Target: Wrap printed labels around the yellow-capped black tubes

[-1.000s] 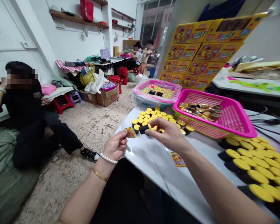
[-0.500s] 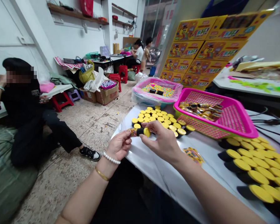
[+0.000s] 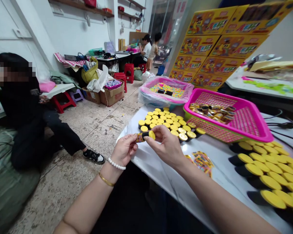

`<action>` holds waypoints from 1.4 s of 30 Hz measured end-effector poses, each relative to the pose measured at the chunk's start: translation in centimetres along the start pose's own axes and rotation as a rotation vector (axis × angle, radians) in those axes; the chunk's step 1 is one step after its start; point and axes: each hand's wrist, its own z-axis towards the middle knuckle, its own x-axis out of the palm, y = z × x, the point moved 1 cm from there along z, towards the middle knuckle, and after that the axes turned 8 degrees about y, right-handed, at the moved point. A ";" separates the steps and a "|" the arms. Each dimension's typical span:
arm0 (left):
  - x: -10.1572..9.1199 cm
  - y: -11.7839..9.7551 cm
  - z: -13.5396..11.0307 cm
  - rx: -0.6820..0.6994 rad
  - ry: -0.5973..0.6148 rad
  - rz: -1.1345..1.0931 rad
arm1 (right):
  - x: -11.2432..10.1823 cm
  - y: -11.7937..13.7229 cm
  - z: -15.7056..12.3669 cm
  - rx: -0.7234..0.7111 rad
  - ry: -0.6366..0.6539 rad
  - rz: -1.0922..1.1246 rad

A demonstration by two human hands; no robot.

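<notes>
In front of me, over the table's near edge, both hands meet at a small black tub with a yellow lid [image 3: 151,135]. My right hand [image 3: 169,144] grips it at the lid end, thumb and fingers around it, the tub lying on its side. My left hand [image 3: 124,149] pinches a small colourful printed label [image 3: 139,137] against the tub's other end. How far the label sticks to the tub I cannot tell. Beyond the hands stand several black tubs with yellow lids [image 3: 168,121]. Loose printed labels [image 3: 202,162] lie in a pile by my right forearm.
A pink basket [image 3: 255,122] holds wrapped tubs. Behind it stands a plastic-lined tub of colourful beads [image 3: 166,88]. More yellow-lidded tubs [image 3: 271,169] fill the table's right side. Printed yellow boxes [image 3: 210,48] are stacked behind. A seated person [image 3: 19,107] is at left.
The view has shifted slightly. The tub and label have turned a little between my hands, which keep their hold. More of the label pile shows beside my right forearm.
</notes>
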 end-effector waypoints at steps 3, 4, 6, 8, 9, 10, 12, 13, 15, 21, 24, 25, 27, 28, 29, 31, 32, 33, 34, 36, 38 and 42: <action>0.0 -0.1 0.0 0.022 -0.035 -0.009 | 0.3 -0.3 0.2 0.053 0.069 0.147; -0.1 -0.1 0.0 0.033 -0.047 -0.014 | 0.2 -0.3 0.3 0.048 0.072 0.198; -0.2 -0.3 0.0 0.081 -0.080 -0.030 | -0.1 -0.3 0.6 0.014 0.043 0.267; -0.4 -0.5 0.1 0.154 -0.100 -0.024 | -0.7 -0.2 0.8 -0.027 0.005 0.291; -0.3 -0.7 0.1 0.181 -0.082 -0.003 | -0.9 -0.1 0.9 -0.043 -0.002 0.298; -0.3 -0.8 0.2 0.188 -0.037 0.027 | -1.2 -0.1 0.9 -0.056 0.005 0.305; 0.0 -1.0 0.4 0.141 0.119 0.091 | -1.5 0.2 0.9 -0.077 0.054 0.299; 0.1 -1.0 0.4 0.110 0.202 0.117 | -1.6 0.3 0.8 -0.086 0.086 0.271; 0.2 -1.0 0.4 0.093 0.290 0.157 | -1.5 0.8 0.5 -0.113 0.152 0.166; 0.5 -0.6 -0.3 0.248 0.238 0.309 | -1.0 2.4 -0.2 -0.284 0.165 -0.156; 0.6 -0.6 -0.8 0.199 0.259 0.275 | -1.2 2.8 -0.2 -0.370 0.117 -0.246; 0.5 -0.7 -1.1 0.161 0.273 0.254 | -1.3 2.9 -0.3 -0.405 0.114 -0.262; 0.3 -1.1 -1.8 0.091 0.279 0.233 | -1.7 3.3 -0.4 -0.481 0.128 -0.272; 0.1 -1.4 -2.2 0.073 0.273 0.236 | -1.8 3.6 -0.5 -0.518 0.142 -0.268; 0.1 -1.7 -2.8 0.073 0.268 0.248 | -2.0 3.9 -0.7 -0.548 0.154 -0.259; 0.4 -2.3 -4.1 0.130 0.277 0.293 | -2.1 4.7 -1.2 -0.555 0.161 -0.216; 0.7 -2.5 -4.7 0.190 0.279 0.327 | -2.0 5.0 -1.5 -0.527 0.151 -0.170; 1.1 -2.8 -5.3 0.265 0.275 0.375 | -2.0 5.3 -1.8 -0.475 0.139 -0.099; 1.5 -3.0 -5.7 0.335 0.261 0.419 | -1.8 5.5 -2.1 -0.402 0.131 -0.004; 2.1 -3.2 -6.1 0.448 0.240 0.472 | -1.4 5.5 -2.3 -0.232 0.127 0.219; 2.1 -3.1 -5.7 0.483 0.240 0.503 | -1.1 5.1 -2.1 -0.092 0.152 0.401; 0.9 -2.6 -3.7 0.262 0.331 0.451 | -1.1 3.8 -0.8 -0.006 0.361 0.596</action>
